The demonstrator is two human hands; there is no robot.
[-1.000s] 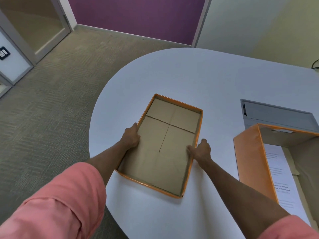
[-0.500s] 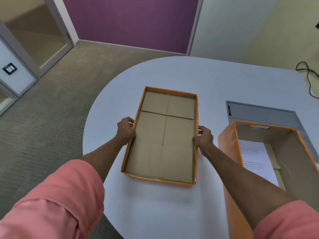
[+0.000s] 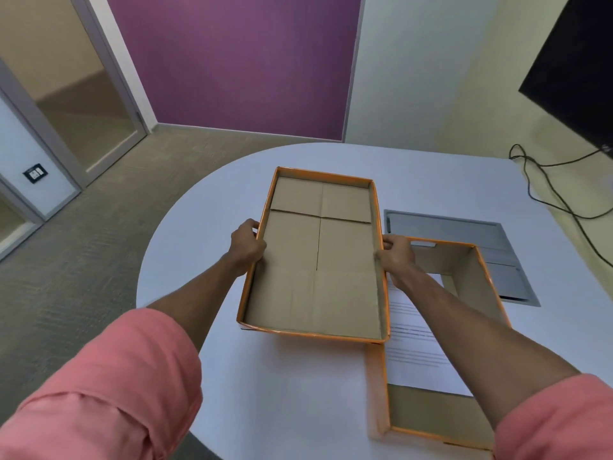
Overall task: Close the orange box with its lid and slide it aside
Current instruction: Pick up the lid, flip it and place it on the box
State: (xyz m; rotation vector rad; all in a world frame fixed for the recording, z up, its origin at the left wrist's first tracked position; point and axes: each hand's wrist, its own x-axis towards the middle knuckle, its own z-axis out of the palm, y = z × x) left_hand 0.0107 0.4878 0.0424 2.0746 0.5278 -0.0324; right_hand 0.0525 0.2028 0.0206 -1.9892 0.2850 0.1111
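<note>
- Left hand and right hand are clamped on lid long sides, inside up.
- Lid is held left of box, overlapping it.
- Light, flexible cardboard is judged; mid-side grip is best kept.

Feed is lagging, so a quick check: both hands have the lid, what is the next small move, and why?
Probably turn the lid over. Left hand and right hand hold its long sides with the brown inside facing up, overlapping only the left edge of the open box.
</note>
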